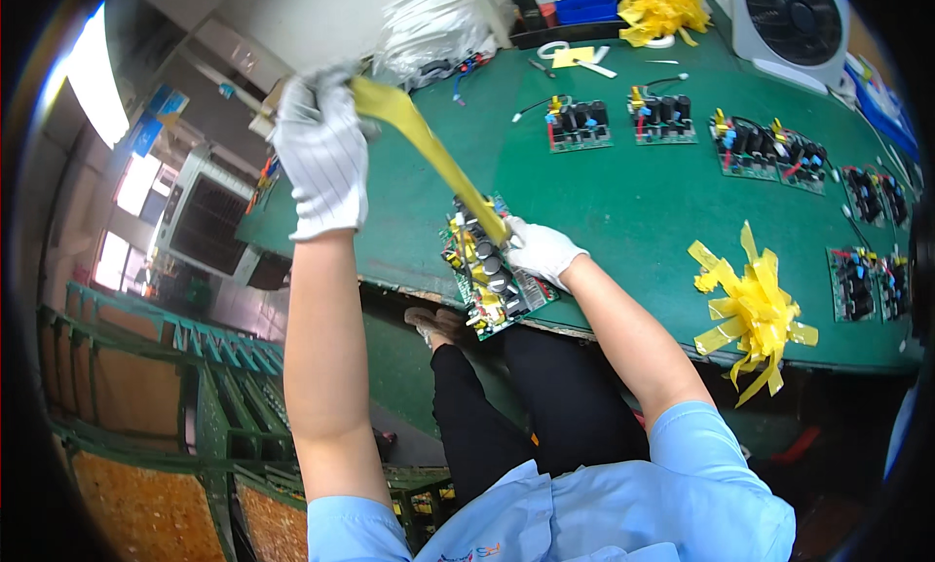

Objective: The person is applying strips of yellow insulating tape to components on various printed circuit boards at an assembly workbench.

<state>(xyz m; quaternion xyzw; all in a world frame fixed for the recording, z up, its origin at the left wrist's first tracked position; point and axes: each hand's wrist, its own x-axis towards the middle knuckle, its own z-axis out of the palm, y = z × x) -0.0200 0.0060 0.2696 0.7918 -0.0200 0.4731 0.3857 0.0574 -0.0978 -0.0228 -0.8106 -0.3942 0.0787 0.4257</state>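
Observation:
In a white striped glove, my left hand (323, 153) is raised at the upper left, its fingers closed on one end of a strip of yellow tape (429, 145). The tape slants down, stretched, toward a circuit board (487, 280) with black capacitors and yellow parts at the table's front edge. My gloved right hand (542, 250) is closed at the tape's lower end, against the board's right side. Its fingertips are partly hidden, and whether it also grips the board I cannot tell.
On the green table (623, 221), a pile of used yellow tape (755, 314) lies at the right edge. Several smaller circuit boards (579, 124) stand along the back and right. A fan (794, 26), a blue tray (586, 9) and more yellow tape (662, 15) are at the back.

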